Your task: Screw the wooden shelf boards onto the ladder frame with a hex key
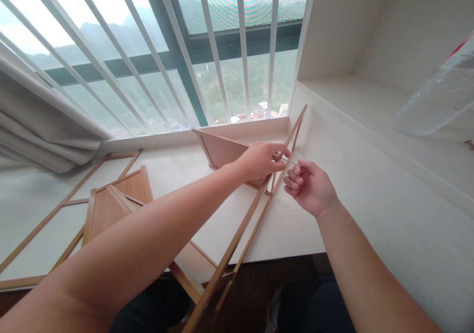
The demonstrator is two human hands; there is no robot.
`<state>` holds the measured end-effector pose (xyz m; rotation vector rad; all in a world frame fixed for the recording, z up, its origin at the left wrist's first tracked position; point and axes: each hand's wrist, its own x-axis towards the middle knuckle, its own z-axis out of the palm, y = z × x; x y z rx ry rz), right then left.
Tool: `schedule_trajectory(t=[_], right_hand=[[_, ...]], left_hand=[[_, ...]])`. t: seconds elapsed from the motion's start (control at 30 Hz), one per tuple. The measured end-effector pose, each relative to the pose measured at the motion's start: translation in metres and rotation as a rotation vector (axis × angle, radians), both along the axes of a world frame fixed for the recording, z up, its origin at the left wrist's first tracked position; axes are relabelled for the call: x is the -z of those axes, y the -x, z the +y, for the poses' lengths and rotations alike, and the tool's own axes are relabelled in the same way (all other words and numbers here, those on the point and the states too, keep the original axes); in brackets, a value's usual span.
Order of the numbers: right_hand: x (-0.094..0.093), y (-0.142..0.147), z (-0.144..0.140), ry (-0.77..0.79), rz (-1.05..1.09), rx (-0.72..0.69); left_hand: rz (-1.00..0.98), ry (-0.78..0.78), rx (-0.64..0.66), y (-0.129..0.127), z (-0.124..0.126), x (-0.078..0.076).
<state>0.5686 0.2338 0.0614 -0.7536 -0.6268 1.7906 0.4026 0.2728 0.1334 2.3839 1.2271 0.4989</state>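
A wooden frame with two long slim rails leans diagonally across the white ledge. A brown wooden shelf panel joins it near its upper part. My left hand reaches over the panel, its fingers curled around the joint where panel and rail meet. Closed beside it, my right hand pinches a thin metal rod, like a hex key, between thumb and forefinger. The rod's far end points at the joint, between my left fingertips. Those fingers partly hide the joint, so the fastener there cannot be made out.
More wooden frame pieces and a panel lie on the white ledge at left. A barred window and grey curtain stand behind. A clear plastic item is on the right shelf.
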Motion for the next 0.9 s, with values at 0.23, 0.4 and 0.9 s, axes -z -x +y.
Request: schedule_trajectory(t=[0.23,0.4,0.9], right_hand=[[0.013,-0.012,0.000,-0.442,-0.755,0.422],[0.022,-0.020,0.000,-0.618,-1.000,0.452],[0.020,-0.014,-0.001,-0.538,-0.913,0.467]], left_hand=[[-0.002,0.014,0.005,0.001,0.000,-0.001],[-0.006,0.005,0.007,0.001,0.000,-0.001],[-0.003,0.007,0.004,0.001,0.000,-0.001]])
